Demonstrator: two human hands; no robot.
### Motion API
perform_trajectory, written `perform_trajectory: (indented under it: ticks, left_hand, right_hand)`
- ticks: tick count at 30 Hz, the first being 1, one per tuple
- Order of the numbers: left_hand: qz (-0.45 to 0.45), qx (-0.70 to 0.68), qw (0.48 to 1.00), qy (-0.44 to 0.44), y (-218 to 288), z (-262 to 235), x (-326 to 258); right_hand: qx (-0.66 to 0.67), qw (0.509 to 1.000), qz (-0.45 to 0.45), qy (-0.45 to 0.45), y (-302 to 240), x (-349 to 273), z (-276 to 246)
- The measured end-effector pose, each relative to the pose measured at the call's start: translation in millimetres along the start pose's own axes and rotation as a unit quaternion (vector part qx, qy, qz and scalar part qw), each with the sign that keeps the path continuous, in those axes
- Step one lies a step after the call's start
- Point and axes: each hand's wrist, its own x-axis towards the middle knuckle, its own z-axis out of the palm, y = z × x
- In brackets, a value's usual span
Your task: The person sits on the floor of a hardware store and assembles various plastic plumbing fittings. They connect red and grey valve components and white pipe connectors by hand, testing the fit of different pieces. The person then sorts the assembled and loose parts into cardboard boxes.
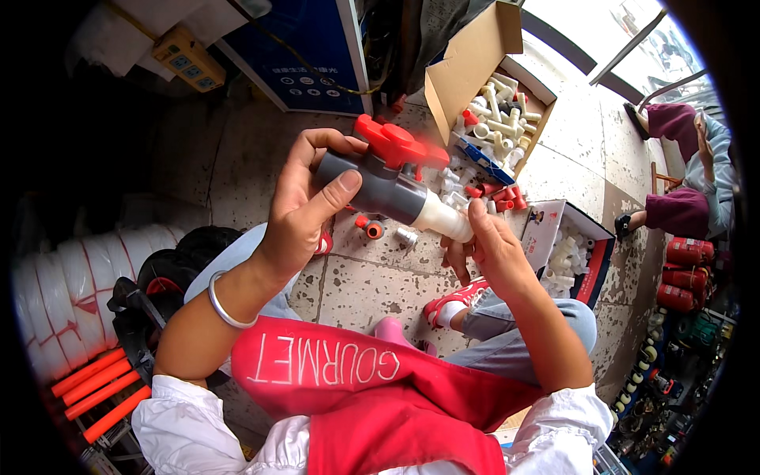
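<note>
I'm holding the grey valve (378, 186) at centre frame: my left hand (305, 210) is wrapping tight around its body below the red handle (396, 144), while my right hand (487, 245) is pinching the white fitting (445, 220) at its end; I judge keeping both coaxial matters while twisting
</note>
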Motion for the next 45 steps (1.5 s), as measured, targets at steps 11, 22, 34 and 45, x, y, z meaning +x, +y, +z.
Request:
perform_trajectory:
  ticks: [11,22,34,45]
  left_hand:
    - [-0.031,0.01,0.999,0.038,-7.3,0.9,0.7]
    - [-0.075,-0.024,0.996,0.039,-5.5,-1.5,0.8]
    - [0.185,0.27,0.936,0.132,38.2,-60.4,7.9]
    - [0.195,0.463,0.861,0.081,34.3,-65.2,0.7]
  right_hand:
    - [-0.267,0.945,-0.133,0.131,0.4,5.4,15.1]
    - [-0.012,0.996,0.06,-0.068,4.4,3.4,12.1]
    - [-0.119,0.964,0.209,-0.117,59.4,18.5,5.3]
    - [-0.372,0.847,0.354,-0.139,304.9,69.4,23.4]
